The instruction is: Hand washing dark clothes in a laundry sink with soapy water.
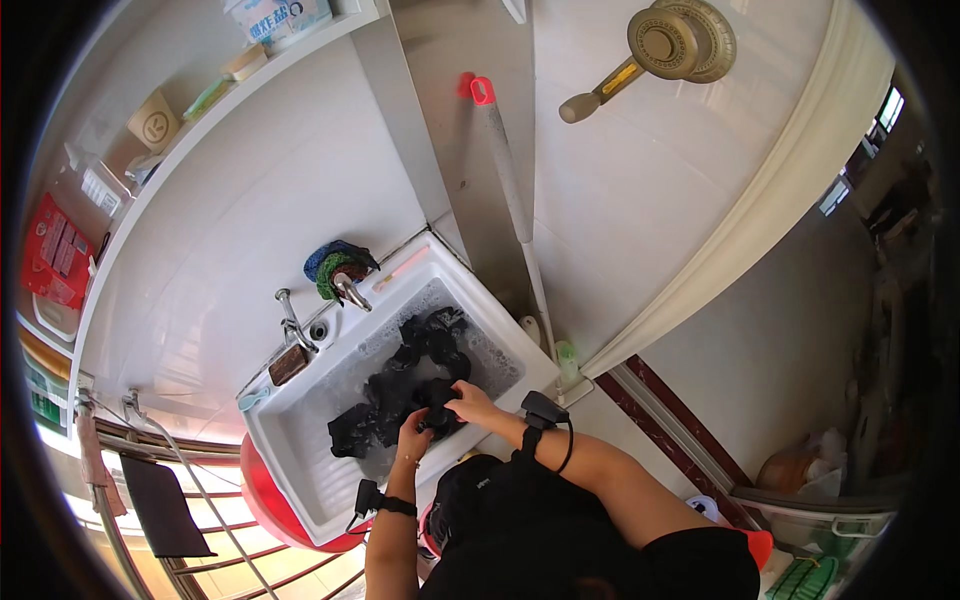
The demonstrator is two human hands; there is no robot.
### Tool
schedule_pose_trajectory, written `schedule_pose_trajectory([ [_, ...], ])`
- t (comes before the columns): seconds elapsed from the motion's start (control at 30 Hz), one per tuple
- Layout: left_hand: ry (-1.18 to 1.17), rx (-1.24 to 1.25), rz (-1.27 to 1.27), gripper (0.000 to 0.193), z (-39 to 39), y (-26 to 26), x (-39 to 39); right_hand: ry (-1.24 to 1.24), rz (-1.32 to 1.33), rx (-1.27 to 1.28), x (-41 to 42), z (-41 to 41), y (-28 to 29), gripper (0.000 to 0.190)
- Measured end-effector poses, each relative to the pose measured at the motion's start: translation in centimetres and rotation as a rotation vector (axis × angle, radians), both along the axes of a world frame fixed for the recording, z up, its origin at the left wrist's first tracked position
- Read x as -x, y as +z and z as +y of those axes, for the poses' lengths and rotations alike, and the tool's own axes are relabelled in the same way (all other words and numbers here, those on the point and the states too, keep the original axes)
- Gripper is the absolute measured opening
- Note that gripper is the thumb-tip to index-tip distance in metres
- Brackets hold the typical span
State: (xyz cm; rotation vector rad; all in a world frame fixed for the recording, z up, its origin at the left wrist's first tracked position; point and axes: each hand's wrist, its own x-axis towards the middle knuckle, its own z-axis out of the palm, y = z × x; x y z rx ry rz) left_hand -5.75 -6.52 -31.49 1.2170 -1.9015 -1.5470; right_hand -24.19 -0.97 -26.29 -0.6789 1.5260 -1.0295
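Observation:
Dark wet cloth [390, 394] lies bunched in soapy grey water in a white laundry sink [281, 442] with a ridged sloping side. Near the sink's front edge, my left hand [414, 437] pinches a fold of this cloth between thumb and fingers. Just right of it, my right hand [472, 405] grips another part of the same cloth, its fingertips partly hidden in the fabric. More of the cloth stretches towards the back right of the basin, with foam around it.
Behind the basin are a metal faucet [352, 292] with rags hung around it, a second tap [294, 322] and a brown soap bar [289, 365]. A red basin [274, 499] sits below left. A long-handled pole [510, 169] leans beside a pale curtain [739, 240].

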Motion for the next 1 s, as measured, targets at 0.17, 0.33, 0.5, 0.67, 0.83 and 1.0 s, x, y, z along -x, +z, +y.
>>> schedule_pose_trajectory([
  [0.17, 0.06, 0.287, -0.342, 0.035, 0.5, -1.0, 0.6, -0.054, -0.158, 0.008, 0.6, 0.6, 1.3, 0.031],
  [0.33, 0.074, 0.459, -0.464, 0.026, 0.6, 1.8, 1.5, -0.122, -0.213, -0.014, 0.4, 0.6, 1.8, 0.032],
  [0.5, 0.18, 0.444, -0.491, 0.021, -1.4, 4.0, 1.0, -0.171, -0.41, -0.022, -0.3, 0.1, 3.3, 0.027],
  [0.67, 0.322, 0.556, -0.315, 0.016, -2.6, 2.0, 0.2, -0.101, -0.403, -0.079, -1.4, -1.0, 6.2, 0.017],
  [0.83, 0.3, 0.189, -0.321, 0.017, -4.0, 1.6, 0.0, -0.13, -0.512, 0.072, -2.4, -2.1, 10.0, 0.014],
  [1.0, 0.265, 0.3, -0.406, 0.026, -5.3, -1.1, -3.3, -0.157, -0.577, 0.065, -2.2, -2.9, 12.7, 0.014],
])
